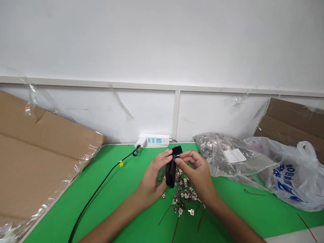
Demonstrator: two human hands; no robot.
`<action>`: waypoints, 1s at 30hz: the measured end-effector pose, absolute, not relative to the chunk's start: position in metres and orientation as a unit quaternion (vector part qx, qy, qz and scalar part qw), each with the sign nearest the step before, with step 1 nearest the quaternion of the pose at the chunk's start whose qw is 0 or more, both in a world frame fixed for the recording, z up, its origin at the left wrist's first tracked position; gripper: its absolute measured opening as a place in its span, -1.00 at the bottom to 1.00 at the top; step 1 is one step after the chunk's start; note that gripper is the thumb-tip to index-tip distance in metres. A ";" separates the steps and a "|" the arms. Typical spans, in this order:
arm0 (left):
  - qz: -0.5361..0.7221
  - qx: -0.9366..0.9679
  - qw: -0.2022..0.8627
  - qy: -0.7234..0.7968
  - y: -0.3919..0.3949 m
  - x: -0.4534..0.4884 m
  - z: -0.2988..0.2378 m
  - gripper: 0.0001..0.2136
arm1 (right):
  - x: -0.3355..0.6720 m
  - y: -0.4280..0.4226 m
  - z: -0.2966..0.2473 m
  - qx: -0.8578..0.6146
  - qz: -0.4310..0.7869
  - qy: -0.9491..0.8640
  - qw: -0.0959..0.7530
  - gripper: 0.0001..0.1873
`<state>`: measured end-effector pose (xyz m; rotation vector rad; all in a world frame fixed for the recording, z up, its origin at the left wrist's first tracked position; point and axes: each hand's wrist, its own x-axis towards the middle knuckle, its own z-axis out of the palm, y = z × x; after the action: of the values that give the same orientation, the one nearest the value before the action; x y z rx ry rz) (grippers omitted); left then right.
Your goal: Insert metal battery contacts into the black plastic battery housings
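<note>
Between my two hands is a black plastic housing (170,172), tilted up on end, with a small opening or recess near its top. My left hand (156,175) wraps round its left side, the fingers along the far edge and the thumb lower down. At the top of the housing, my right hand (196,170) pinches a small metal piece with a thin red wire (188,155); the fingertips hide most of it. Below the hands lies a loose pile of small metal battery contacts (186,194), several with red wires attached.
A clear plastic bag (215,153) full of metal parts lies to the right, beside a white plastic bag (296,175). A power strip (158,139) stands at the wall, its black cable (101,184) running towards me. Cardboard (37,162) leans at the left.
</note>
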<state>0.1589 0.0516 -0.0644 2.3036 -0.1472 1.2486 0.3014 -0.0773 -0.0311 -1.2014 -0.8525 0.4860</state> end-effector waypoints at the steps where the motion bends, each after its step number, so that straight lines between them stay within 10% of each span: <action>1: 0.471 0.843 0.252 -0.065 0.052 0.159 -0.064 -0.34 | 0.300 -0.078 -0.032 -0.554 0.182 -0.409 0.702 -0.78; 30: 0.453 0.886 0.096 -0.012 0.075 0.162 -0.069 -0.29 | 0.294 -0.058 -0.035 -0.563 0.120 -0.385 0.721 -0.80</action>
<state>0.1615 0.0752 -0.0692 2.6262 -0.0360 1.3433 0.2943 -0.0577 -0.0352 -1.2445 -0.8496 0.2645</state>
